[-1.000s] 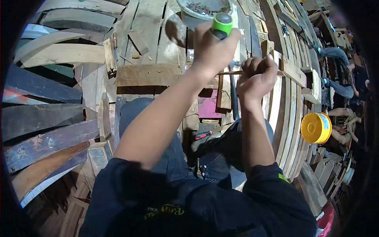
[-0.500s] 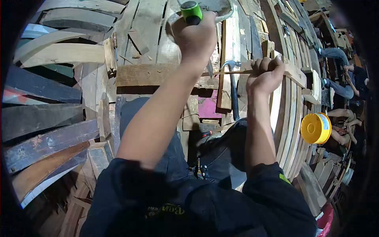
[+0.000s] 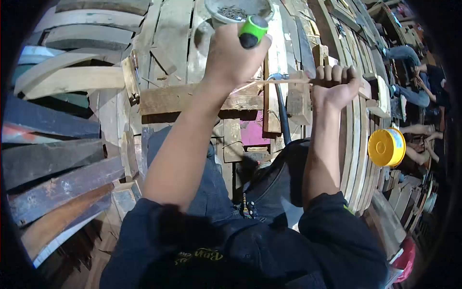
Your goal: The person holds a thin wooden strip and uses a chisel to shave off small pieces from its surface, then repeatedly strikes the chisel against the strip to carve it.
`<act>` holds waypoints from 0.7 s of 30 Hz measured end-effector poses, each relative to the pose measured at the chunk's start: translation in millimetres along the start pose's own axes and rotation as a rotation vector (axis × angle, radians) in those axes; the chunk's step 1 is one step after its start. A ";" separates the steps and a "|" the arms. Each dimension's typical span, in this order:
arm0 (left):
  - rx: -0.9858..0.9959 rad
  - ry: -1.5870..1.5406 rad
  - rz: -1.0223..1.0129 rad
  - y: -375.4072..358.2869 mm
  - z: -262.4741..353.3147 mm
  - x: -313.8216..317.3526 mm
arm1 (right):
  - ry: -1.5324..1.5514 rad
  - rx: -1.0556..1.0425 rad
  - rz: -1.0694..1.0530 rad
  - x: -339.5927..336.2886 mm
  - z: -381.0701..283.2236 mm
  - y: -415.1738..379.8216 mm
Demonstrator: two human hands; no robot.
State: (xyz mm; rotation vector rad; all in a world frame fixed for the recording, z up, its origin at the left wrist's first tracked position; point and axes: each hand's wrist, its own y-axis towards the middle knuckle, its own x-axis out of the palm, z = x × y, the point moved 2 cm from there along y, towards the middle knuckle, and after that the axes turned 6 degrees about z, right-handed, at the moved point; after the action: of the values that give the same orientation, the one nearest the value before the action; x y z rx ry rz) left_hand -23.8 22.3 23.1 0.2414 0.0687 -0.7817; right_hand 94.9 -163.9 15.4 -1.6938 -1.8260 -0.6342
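My left hand (image 3: 236, 55) is closed around a tool with a green-and-black handle (image 3: 253, 31); the working end is hidden behind the hand. My right hand (image 3: 336, 86) is closed on one end of a thin tan strip (image 3: 276, 82), which stretches across toward the underside of my left hand. Whether the left fingers also grip the strip cannot be made out. Below the strip lies a claw hammer (image 3: 282, 113) with a dark handle, its head near the strip. A wooden beam (image 3: 166, 99) lies crosswise under my left forearm.
A grey bucket (image 3: 210, 10) holding nails stands beyond my left hand. Curved planks (image 3: 77, 77) are stacked at left. A yellow bucket (image 3: 385, 147) sits at right near long boards (image 3: 353, 159). Other people's legs and hands (image 3: 423, 149) show at far right.
Both hands have shifted, the right one further right and the left slightly lower. The handle has tilted rightward, and more of the nail bucket shows. The strip spans a longer visible stretch.
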 end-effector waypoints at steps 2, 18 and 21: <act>0.204 0.154 -0.032 -8.5 6.1 5.8 | 0.019 -0.033 -0.017 -1.2 -14.6 4.4; 0.232 0.456 -0.107 -22.9 7.9 12.1 | 0.613 0.068 0.085 -38.3 -45.3 32.1; 0.258 0.401 -0.104 -24.1 9.7 12.8 | 0.655 0.075 0.139 -41.2 -46.2 34.2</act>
State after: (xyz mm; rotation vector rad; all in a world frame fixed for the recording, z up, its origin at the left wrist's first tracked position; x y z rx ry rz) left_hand -32.0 -5.3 26.0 0.6427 0.3623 -0.8360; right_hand 134.6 -222.3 19.8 -1.3323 -1.2401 -0.9152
